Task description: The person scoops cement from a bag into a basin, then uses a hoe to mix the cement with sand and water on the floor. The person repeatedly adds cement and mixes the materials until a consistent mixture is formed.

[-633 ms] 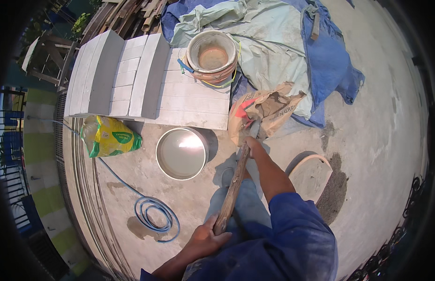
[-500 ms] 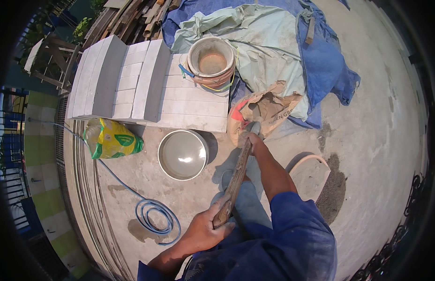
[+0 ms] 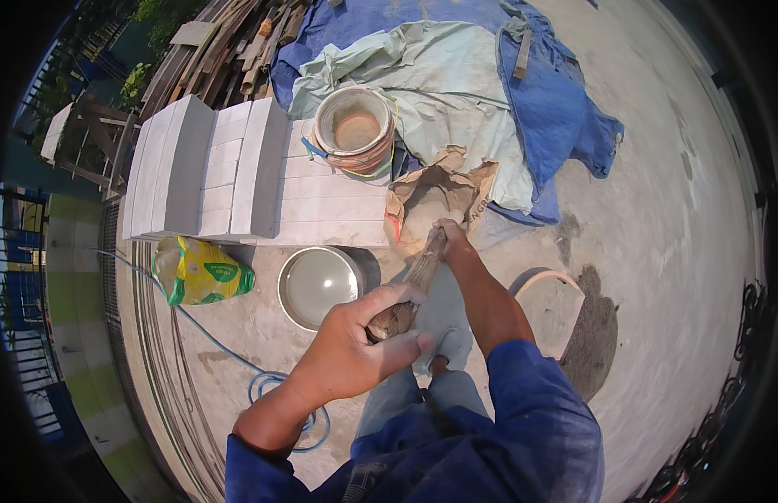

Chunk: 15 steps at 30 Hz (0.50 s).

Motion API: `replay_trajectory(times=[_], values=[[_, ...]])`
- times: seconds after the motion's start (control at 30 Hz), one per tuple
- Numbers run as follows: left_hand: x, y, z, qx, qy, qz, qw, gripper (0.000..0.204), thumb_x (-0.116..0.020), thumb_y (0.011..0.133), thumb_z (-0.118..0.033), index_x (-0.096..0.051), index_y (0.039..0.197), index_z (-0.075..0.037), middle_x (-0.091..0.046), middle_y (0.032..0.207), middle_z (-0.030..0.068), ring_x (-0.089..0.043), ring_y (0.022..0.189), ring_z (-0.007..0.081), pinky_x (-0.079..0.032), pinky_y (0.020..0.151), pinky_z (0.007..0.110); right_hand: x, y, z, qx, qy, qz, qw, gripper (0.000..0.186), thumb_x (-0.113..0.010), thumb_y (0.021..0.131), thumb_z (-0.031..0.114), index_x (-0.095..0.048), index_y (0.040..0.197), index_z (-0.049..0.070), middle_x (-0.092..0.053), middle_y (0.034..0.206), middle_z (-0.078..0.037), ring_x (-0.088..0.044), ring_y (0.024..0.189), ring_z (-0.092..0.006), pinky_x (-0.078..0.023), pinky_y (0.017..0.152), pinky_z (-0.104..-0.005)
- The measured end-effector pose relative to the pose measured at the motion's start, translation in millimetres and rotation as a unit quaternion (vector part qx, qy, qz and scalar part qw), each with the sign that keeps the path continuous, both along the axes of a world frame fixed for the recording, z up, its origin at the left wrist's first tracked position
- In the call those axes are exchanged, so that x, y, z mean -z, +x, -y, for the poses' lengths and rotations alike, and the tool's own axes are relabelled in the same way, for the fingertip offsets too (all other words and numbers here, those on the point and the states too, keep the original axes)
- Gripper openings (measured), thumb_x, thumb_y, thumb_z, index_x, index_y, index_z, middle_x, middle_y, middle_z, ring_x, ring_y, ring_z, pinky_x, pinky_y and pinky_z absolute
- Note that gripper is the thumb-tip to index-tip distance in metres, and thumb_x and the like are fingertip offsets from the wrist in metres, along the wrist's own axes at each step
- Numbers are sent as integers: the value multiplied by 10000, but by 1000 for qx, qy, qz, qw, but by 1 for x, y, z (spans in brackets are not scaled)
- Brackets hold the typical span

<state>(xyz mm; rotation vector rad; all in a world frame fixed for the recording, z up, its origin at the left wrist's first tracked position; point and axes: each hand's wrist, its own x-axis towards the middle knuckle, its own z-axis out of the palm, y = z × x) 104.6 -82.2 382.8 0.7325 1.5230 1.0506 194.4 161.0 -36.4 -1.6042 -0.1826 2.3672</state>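
Note:
A long, rough wooden-handled tool (image 3: pixel 422 270) slants away from me toward an upright brown paper sack (image 3: pixel 406 199) with a torn, gaping mouth. Grey powder shows inside the sack. The tool's head is hidden, so its kind does not show. My right hand (image 3: pixel 449 239) is closed round the far part of the handle, at the sack's near rim. My left hand (image 3: pixel 351 335) curves round the thick near end, thumb and fingers on either side of it. Left of the sack, on the concrete, stands a round basin (image 3: pixel 282 293) of water.
Pale blocks (image 3: pixel 322 220) are stacked beyond the basin, with a bucket (image 3: pixel 352 126) on top. A yellow-green bag (image 3: pixel 206 272) and a blue hose (image 3: pixel 230 339) lie left. Tarpaulins (image 3: pixel 439 75) cover the far side. Right of my legs is a mortar tub (image 3: pixel 550 314) beside dark wet ground.
Both hands have moved the tool forward, its far end now deeper in the sack. My left hand has risen and come forward. The sack's mouth shows wider.

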Motion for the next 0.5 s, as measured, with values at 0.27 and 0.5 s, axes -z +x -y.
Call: replay_trajectory(times=[0.27, 0.5], values=[[-54, -6, -45, -13, 55, -28, 998, 351, -747, 852, -197, -639, 1137, -24, -643, 849, 19, -554, 676, 50, -447, 599, 202, -64, -15, -26, 60, -20, -41, 997, 261, -640, 750, 144, -514, 964, 65, -572, 897, -116, -592, 681, -277, -536, 591, -426], [-124, 5, -75, -5, 109, -69, 992, 453, -740, 850, -390, -653, 1106, -26, -633, 767, 40, -542, 546, 59, -415, 459, 218, -121, -11, -67, 122, -35, -119, 985, 217, -596, 815, 130, -483, 993, 78, -565, 863, -55, -637, 742, -264, -580, 673, -423]])
